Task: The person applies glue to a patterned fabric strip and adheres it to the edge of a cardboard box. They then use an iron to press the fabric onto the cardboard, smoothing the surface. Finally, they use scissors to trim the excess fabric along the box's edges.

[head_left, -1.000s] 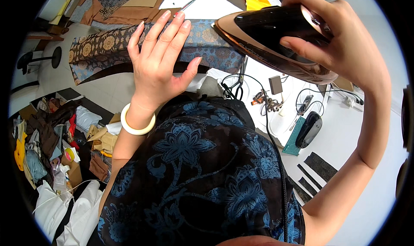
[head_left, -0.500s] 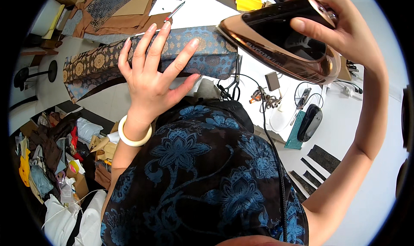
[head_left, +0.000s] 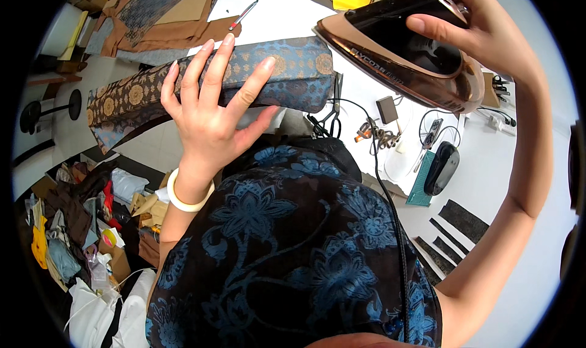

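My left hand [head_left: 210,116], with fingers spread, lies on a long folded piece of patterned fabric [head_left: 299,61] in blue, black and gold. The fabric runs across the white table, and its left end hangs past the edge. A cream bangle [head_left: 190,203] circles my left wrist. My right hand [head_left: 488,33] grips the handle of a black and copper clothes iron [head_left: 390,67]. The iron's tip points left, just off the fabric's right end; whether it touches the table cannot be made out. Scissors [head_left: 332,119] lie by the fabric's near right corner.
A black computer mouse [head_left: 442,168] rests on a green cutting mat [head_left: 418,180] at the right. Left of it are a brown block [head_left: 387,112] and thin cables. A red and grey pen-like tool [head_left: 244,14] lies beyond the fabric. Fabric scraps [head_left: 73,207] are heaped lower left.
The iron has shifted a little right, so a gap now shows between its tip and the fabric. My left hand and the fabric have slid slightly left.
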